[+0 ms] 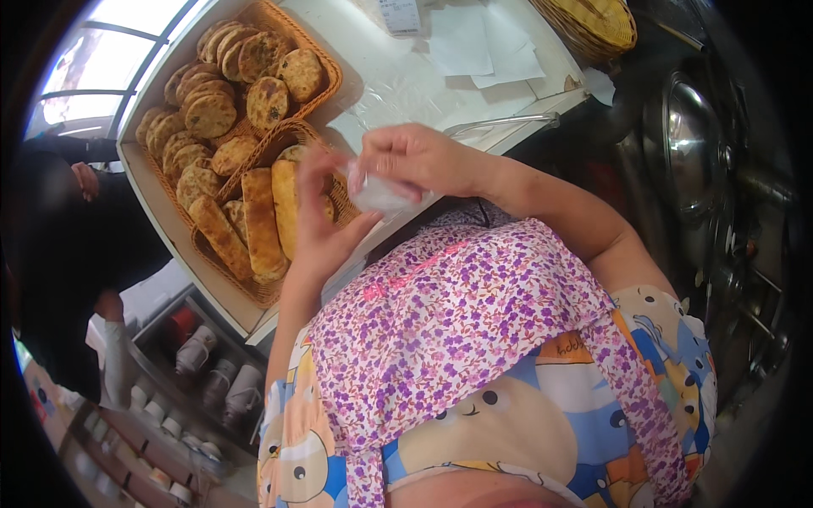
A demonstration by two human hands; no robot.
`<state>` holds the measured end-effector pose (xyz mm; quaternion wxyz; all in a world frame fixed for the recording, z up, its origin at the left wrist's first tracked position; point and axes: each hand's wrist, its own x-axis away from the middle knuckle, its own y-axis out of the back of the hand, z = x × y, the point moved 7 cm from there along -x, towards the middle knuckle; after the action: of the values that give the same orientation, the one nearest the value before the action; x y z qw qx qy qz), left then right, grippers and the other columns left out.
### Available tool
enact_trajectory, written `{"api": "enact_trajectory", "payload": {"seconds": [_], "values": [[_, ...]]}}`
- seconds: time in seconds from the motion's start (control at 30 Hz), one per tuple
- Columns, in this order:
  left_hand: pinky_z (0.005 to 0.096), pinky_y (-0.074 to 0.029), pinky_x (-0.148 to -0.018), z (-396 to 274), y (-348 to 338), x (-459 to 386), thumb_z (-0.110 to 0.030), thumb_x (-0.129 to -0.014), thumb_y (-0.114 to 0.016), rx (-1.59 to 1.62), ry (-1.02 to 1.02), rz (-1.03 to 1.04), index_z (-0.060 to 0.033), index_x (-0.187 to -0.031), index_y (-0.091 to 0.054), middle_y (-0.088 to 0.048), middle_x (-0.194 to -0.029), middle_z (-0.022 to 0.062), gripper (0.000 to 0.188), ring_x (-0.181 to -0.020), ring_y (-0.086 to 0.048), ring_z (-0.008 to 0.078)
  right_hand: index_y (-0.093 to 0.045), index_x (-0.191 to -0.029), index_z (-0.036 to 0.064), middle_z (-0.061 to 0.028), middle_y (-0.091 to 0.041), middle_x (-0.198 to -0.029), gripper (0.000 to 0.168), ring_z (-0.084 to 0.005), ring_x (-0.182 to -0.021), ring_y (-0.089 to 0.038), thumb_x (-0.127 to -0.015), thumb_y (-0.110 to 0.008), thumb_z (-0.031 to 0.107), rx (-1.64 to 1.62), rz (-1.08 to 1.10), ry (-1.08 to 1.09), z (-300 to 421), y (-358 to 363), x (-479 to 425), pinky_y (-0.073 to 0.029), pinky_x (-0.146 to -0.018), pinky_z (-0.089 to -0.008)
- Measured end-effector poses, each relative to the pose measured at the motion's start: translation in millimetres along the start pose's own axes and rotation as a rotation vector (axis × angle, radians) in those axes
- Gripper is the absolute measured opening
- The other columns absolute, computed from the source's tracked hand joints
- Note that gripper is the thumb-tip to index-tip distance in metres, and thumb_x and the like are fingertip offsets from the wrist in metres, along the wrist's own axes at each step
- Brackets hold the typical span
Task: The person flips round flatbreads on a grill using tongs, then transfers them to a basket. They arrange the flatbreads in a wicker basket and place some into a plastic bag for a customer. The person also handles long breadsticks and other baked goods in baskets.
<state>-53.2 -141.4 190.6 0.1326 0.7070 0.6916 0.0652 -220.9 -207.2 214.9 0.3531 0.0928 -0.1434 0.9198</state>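
My right hand (419,160) pinches a small clear plastic bag (389,195) at the front edge of the white counter. My left hand (321,219) is just left of the bag, its thumb and fingers spread apart and slightly blurred. Its thumb tip comes close to the bag; whether it touches cannot be made out. Behind my left hand is a smaller wicker basket (259,293) of long golden flatbreads (262,222), partly hidden by that hand. Beyond it, a larger wicker basket (330,70) holds several round browned flatbreads (211,114).
White paper sheets (460,41) and crumpled clear plastic film (397,105) lie on the counter (356,38). A metal handle (502,122) runs near its front edge. A yellow wicker basket (600,25) stands at upper right. A person in dark clothes (82,254) is beyond the counter's left side.
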Motion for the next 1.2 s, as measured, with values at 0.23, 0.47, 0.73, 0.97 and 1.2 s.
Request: {"api": "enact_trajectory", "payload": {"seconds": [0.23,0.47,0.73,0.97,1.2], "values": [[0.0259,-0.048,-0.073,57,2,-27,-0.002,-0.096,-0.050,0.384,0.471,-0.006,-0.0064,-0.136,-0.049,-0.061,-0.094,0.0007,0.040,-0.081,-0.057,0.0089,-0.067,-0.097,0.007,-0.0055,-0.062,-0.091,0.025,-0.0256,-0.094,-0.063,-0.084,-0.071,0.029,1.869,-0.483,0.261,12,140,1,-0.053,-0.076,-0.0386],[0.0301,-0.049,-0.075,80,-47,-67,-0.004,-0.096,-0.045,0.845,0.648,0.002,-0.0090,-0.144,-0.041,-0.055,-0.090,0.0039,0.048,-0.081,-0.055,0.0134,-0.066,-0.090,0.005,-0.0077,-0.065,-0.095,0.012,-0.0257,-0.094,-0.062,-0.089,-0.060,0.016,1.586,-0.508,0.198,-1,211,9,-0.052,-0.079,-0.0363],[0.0390,-0.055,-0.074,144,-130,-108,-0.007,-0.092,-0.048,0.528,0.906,-0.011,-0.0126,-0.136,-0.043,-0.060,-0.104,0.0076,0.045,-0.092,-0.060,0.0193,-0.063,-0.098,0.004,-0.0082,-0.066,-0.116,0.009,-0.0213,-0.108,-0.062,-0.091,-0.064,0.009,1.116,-0.822,0.510,65,140,57,-0.047,-0.094,-0.0296],[0.0337,-0.052,-0.066,164,-132,-114,-0.007,-0.091,-0.045,0.477,0.797,-0.108,-0.0113,-0.130,-0.047,-0.062,-0.105,0.0086,0.039,-0.083,-0.062,0.0189,-0.066,-0.109,0.000,-0.0148,-0.054,-0.134,0.028,-0.0350,-0.119,-0.052,-0.085,-0.059,0.010,1.605,0.187,-0.019,-100,88,-60,-0.050,-0.097,-0.0402],[0.0408,-0.049,-0.084,110,-76,-99,-0.004,-0.087,-0.050,0.118,0.523,-0.227,-0.0015,-0.132,-0.044,-0.060,-0.107,0.0180,0.046,-0.094,-0.060,0.0274,-0.065,-0.101,0.004,-0.0167,-0.057,-0.130,0.020,-0.0360,-0.119,-0.050,-0.086,-0.056,0.012,1.362,0.235,-0.119,-102,97,-72,-0.049,-0.093,-0.0432]]}}
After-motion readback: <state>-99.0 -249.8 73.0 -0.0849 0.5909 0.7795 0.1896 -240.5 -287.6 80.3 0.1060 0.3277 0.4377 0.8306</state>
